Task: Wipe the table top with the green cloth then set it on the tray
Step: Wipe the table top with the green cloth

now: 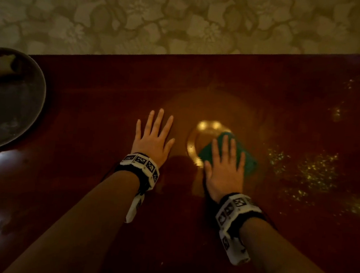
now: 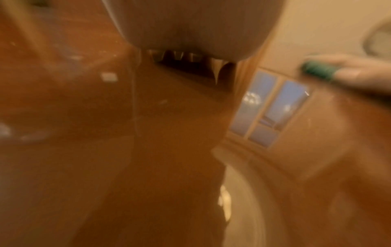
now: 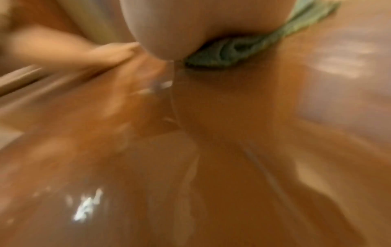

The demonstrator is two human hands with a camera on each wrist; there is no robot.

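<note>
Green cloth (image 1: 227, 152) lies pinned mid-surface (image 1: 90, 106) under the right hand's (image 1: 225, 173) flat, spread fingers (image 1: 225, 143) for wiping, while the left hand (image 1: 153, 141), fingers wide, braces beside it.

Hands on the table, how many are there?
2. The left hand lies flat with fingers spread on the bare table top. The right hand lies flat on the green cloth, just to its right. None seem hidden.

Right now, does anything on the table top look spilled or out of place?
Yes: yellowish specks are scattered over the table top right of the green cloth, which the right hand presses flat. What they are is unclear.
</note>
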